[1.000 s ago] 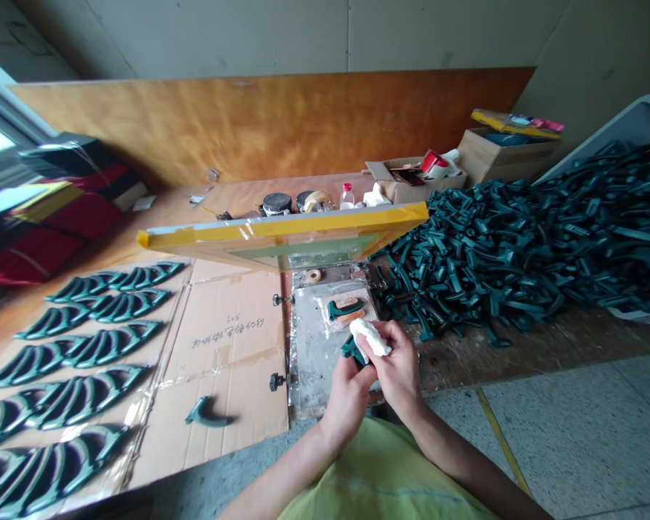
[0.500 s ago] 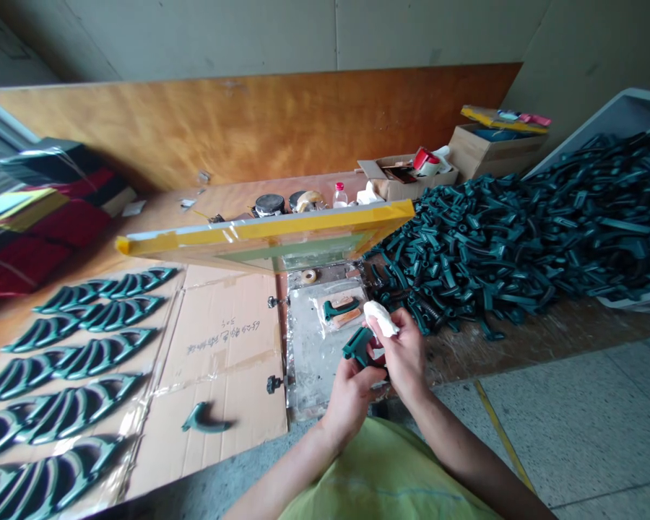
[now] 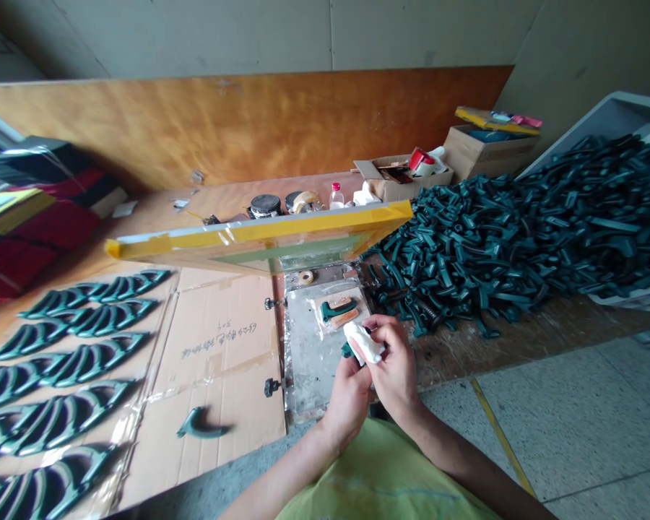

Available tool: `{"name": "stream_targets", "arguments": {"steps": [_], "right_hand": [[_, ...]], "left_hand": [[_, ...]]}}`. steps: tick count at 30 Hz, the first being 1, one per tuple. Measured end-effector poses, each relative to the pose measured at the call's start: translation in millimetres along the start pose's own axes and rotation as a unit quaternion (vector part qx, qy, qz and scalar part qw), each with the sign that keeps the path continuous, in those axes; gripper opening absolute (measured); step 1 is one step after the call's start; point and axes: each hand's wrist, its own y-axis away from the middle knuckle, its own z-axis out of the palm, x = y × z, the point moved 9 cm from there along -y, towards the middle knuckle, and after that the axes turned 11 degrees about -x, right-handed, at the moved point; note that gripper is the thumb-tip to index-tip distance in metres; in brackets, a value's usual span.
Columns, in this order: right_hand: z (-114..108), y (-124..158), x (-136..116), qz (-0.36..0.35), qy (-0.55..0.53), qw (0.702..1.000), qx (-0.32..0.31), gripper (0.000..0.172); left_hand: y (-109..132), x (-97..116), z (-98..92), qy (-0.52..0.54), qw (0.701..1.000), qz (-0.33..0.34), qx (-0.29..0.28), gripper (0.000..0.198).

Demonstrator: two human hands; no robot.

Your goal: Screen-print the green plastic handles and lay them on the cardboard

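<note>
My left hand (image 3: 347, 397) is closed around a dark green plastic handle (image 3: 347, 351), mostly covered by a white cloth (image 3: 364, 344). Pressing that cloth over the handle is my right hand (image 3: 398, 365), its fingers wrapped round the fabric. Just beyond my hands, another green handle (image 3: 333, 311) lies in a holder on the grey plate (image 3: 308, 361). A single curved handle (image 3: 201, 425) rests on the cardboard (image 3: 232, 347) to the left.
A yellow-taped screen frame (image 3: 260, 235) stands tilted over the plate. Rows of green handles (image 3: 81, 408) cover the left cardboard. To the right, a large heap of green parts (image 3: 482, 245) spills from a grey bin (image 3: 590, 119). Jars (image 3: 265, 206) and boxes (image 3: 484, 152) stand behind.
My right hand has brought the white cloth down and left onto the handle, now largely hiding it. My left hand keeps its hold, and the view has shifted slightly.
</note>
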Motion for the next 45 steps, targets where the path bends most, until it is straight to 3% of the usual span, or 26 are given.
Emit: {"name": "stream_targets", "arguments": {"steps": [5,7,11,15,19,22,25,27,29,33,38,41,45], "right_hand": [[-5,-2,11,0.037,-0.007,0.999,0.024,0.006],[-6,-7,22,0.074,-0.032,0.996,0.031,0.010],[-19,-22,44,0.135,-0.089,0.985,0.056,0.026],[-40,-25,43,0.141,-0.113,0.978,0.102,0.031],[-29,-14,15,0.088,-0.089,0.991,0.056,0.019],[-14,-8,-11,-0.009,-0.004,1.000,0.017,0.013],[-13,-12,-10,-0.050,0.056,0.997,0.019,0.015],[-26,-22,8,-0.030,0.063,0.997,0.041,0.013],[-44,-33,39,0.029,0.035,0.997,0.066,0.014],[-75,-45,111,0.172,-0.129,0.970,0.115,0.037],[-74,-56,164,0.259,-0.293,0.916,0.092,0.051],[-68,-79,184,0.270,-0.319,0.906,0.069,0.050],[-54,-142,208,0.239,-0.297,0.924,0.024,0.038]], "left_hand": [[-1,10,1.8,-0.030,0.998,0.042,-0.020,0.025],[0,13,5.2,-0.026,0.998,0.055,-0.033,0.017],[3,11,14.6,0.034,0.997,0.020,-0.070,0.019],[4,14,12.3,0.105,0.993,0.007,-0.047,0.024],[-2,14,11.1,0.097,0.994,0.013,-0.041,0.019],[-5,10,7.0,0.006,1.000,0.010,-0.027,0.013],[-4,19,-0.8,-0.096,0.994,0.057,0.002,0.022],[-2,25,-1.5,-0.126,0.988,0.086,-0.001,0.030],[-3,23,-2.3,-0.103,0.992,0.076,-0.004,0.037],[-10,18,-1.9,0.039,0.997,0.059,0.015,0.026],[-19,23,-1.4,0.147,0.986,0.078,0.021,0.019],[-19,19,-21.2,0.155,0.982,0.076,0.074,0.018],[-9,12,-65.9,0.152,0.967,0.098,0.181,0.016]]}}
